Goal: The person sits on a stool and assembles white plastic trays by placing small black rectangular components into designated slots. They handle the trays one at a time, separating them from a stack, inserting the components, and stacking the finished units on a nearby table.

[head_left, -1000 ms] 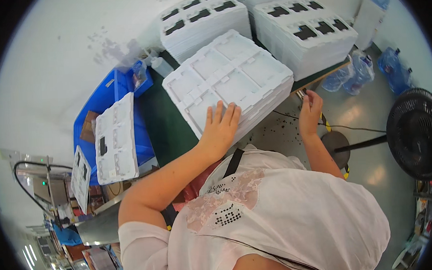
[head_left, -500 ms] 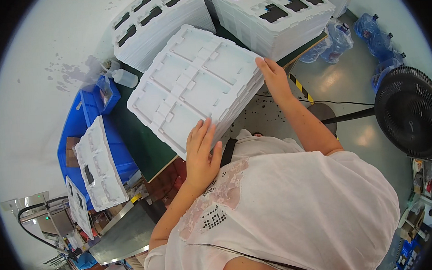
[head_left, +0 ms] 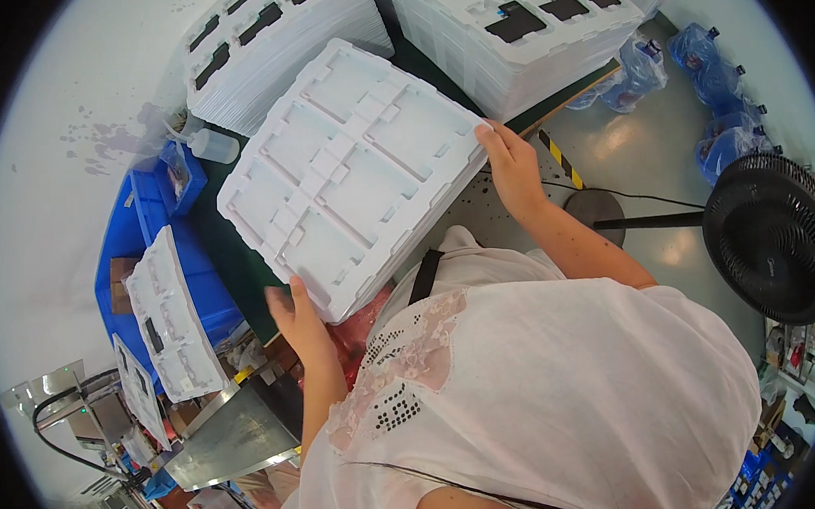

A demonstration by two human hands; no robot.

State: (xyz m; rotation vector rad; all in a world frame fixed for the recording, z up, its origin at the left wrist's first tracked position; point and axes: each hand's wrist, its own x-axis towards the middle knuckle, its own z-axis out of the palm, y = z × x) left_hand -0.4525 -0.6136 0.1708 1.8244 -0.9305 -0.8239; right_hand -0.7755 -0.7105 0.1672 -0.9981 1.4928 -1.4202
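A short stack of white foam trays with empty rectangular pockets lies tilted over the dark green table in front of me. My right hand grips its right corner, thumb on the upper face and fingers over the edge. At the near left corner, my left hand is beside the trays, thumb raised at the rim and fingers apart. Its fingers are slightly blurred, and whether they bear on the trays I cannot tell. The underside of the stack is hidden.
Behind stand two taller foam tray stacks, one left and one right, with black parts in their top pockets. Left are a squeeze bottle, blue bins and a leaning foam tray. A black fan stands right.
My left hand has moved from the trays' near edge leftward to their near left corner. The trays have shifted slightly left and nearer, with my right hand still on their right corner.
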